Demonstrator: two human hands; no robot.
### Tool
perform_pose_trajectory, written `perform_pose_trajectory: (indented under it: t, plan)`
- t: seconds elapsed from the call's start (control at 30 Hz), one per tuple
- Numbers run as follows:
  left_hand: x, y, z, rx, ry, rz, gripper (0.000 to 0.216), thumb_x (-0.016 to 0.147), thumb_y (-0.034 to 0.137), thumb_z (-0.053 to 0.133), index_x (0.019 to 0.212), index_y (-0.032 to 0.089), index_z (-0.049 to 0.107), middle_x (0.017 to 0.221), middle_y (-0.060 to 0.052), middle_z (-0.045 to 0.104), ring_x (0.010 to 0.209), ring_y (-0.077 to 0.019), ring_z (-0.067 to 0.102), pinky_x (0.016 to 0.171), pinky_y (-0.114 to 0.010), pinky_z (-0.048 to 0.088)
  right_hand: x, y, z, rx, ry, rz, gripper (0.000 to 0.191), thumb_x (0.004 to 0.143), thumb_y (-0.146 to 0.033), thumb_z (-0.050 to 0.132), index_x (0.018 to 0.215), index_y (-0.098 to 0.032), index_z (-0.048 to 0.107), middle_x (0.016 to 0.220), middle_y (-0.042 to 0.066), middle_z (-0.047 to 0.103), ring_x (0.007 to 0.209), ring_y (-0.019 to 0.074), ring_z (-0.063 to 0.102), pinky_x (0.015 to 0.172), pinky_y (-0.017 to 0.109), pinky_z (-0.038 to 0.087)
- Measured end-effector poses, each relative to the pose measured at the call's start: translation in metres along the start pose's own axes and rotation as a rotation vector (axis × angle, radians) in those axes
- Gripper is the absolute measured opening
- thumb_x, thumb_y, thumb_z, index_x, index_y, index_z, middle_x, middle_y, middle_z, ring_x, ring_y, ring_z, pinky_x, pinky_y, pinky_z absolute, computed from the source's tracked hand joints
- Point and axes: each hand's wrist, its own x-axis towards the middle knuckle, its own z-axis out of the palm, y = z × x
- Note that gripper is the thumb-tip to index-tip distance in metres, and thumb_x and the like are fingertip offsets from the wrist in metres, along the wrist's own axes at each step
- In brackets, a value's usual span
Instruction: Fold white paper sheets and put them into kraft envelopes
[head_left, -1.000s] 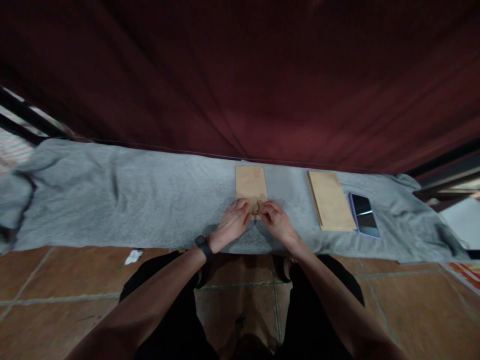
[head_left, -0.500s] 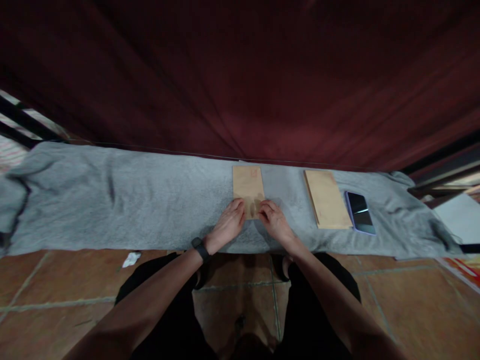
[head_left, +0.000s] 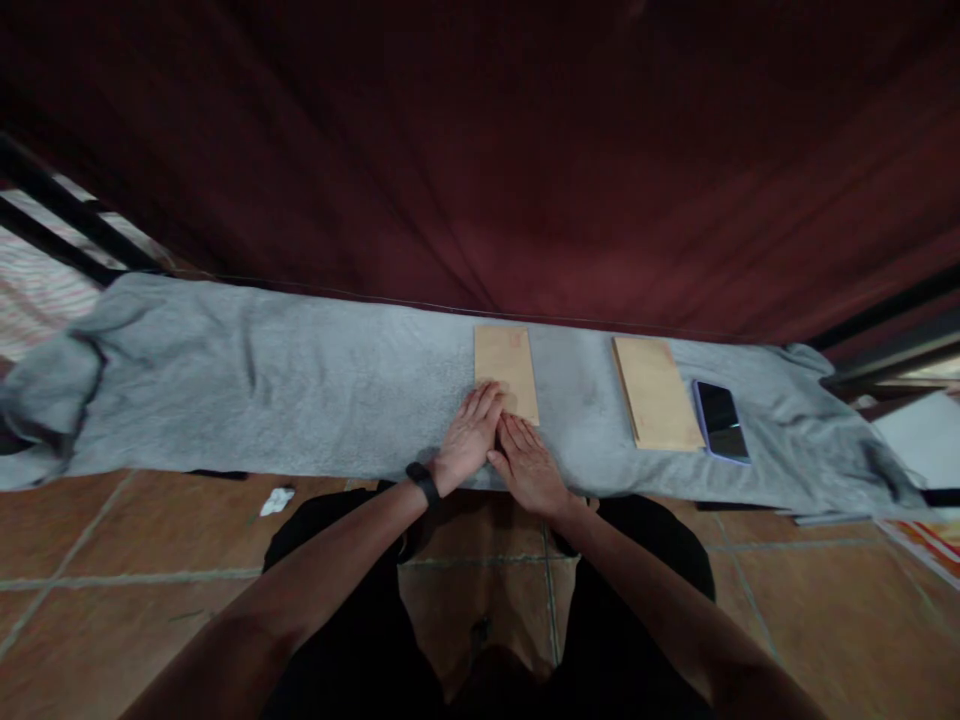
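Note:
A brown paper envelope [head_left: 507, 364] lies upright on the grey towel [head_left: 300, 390] in the middle. My left hand [head_left: 469, 440] rests flat on the envelope's near left corner, fingers stretched out. Beside it, my right hand [head_left: 525, 465] lies flat too, its fingertips touching the envelope's near edge. The two hands touch side by side. A black band sits on my left wrist. The envelope's near end is hidden under the fingers.
A stack of brown envelopes [head_left: 657, 392] lies to the right, with a phone [head_left: 720, 420] next to it. A dark red curtain [head_left: 480, 150] hangs behind the towel. A white paper scrap [head_left: 276, 500] lies on the tiled floor [head_left: 112, 560].
My hands went from pinching the envelope's near edge with a gap between them to lying flat and side by side. The right hand slid left and nearer.

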Motion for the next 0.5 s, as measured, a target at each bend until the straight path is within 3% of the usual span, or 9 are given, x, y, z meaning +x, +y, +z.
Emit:
perform_pose_trajectory:
  t: [0.2, 0.37, 0.5]
  plan:
    - [-0.001, 0.014, -0.010, 0.201, -0.015, 0.047, 0.041, 0.099, 0.011, 0.036, 0.136, 0.011, 0.053, 0.154, -0.017, 0.045, 0.147, -0.0285, 0.036, 0.116, -0.048, 0.038, -0.003, 0.012, -0.001, -0.072, 0.014, -0.026, 0.054, 0.106, -0.039, 0.036, 0.149, -0.008, 0.046, 0.155, 0.016, 0.046, 0.147, 0.0262, 0.039, 0.123, 0.047, 0.031]
    - [-0.001, 0.027, -0.014, 0.278, -0.122, 0.065, 0.031, 0.098, 0.012, 0.041, 0.123, 0.011, 0.060, 0.125, -0.016, 0.064, 0.120, -0.0270, 0.058, 0.098, -0.040, 0.050, -0.003, 0.015, 0.002, -0.094, -0.020, 0.003, 0.049, 0.104, -0.029, 0.038, 0.147, -0.007, 0.050, 0.152, 0.016, 0.050, 0.146, 0.0232, 0.041, 0.124, 0.043, 0.031]
    - [0.000, 0.033, -0.014, 0.286, -0.146, 0.071, 0.030, 0.097, 0.009, 0.043, 0.121, 0.010, 0.061, 0.115, -0.015, 0.065, 0.110, -0.0265, 0.061, 0.093, -0.039, 0.051, -0.002, 0.016, 0.002, -0.102, -0.064, 0.023, 0.049, 0.102, -0.025, 0.039, 0.147, -0.007, 0.050, 0.153, 0.015, 0.048, 0.145, 0.0222, 0.042, 0.124, 0.042, 0.029]
